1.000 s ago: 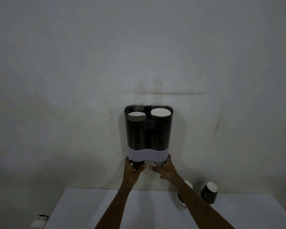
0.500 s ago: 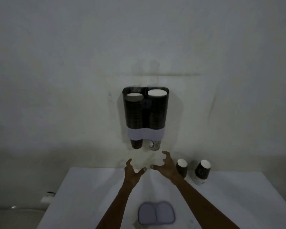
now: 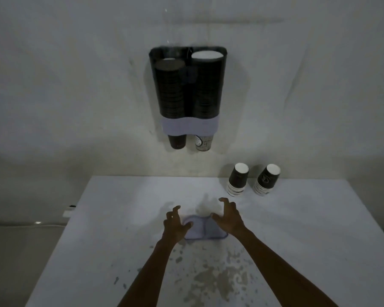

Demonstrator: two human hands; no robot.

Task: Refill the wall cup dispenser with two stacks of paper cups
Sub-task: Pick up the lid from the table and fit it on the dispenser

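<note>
I had both hands low over the table [image 3: 111, 229], the left hand [image 3: 175, 227] and right hand [image 3: 227, 220] spread with fingers released and curled, grasping nothing, flanking the pale lid [image 3: 205, 231] as if to lift it by its ends. At twelve o'clock the wall dispenser [image 3: 187, 85] held both cup stacks, the top open, which I judged awaited that lid. Two spare stacks [image 3: 237, 180] sat at one o'clock, set aside.
</note>
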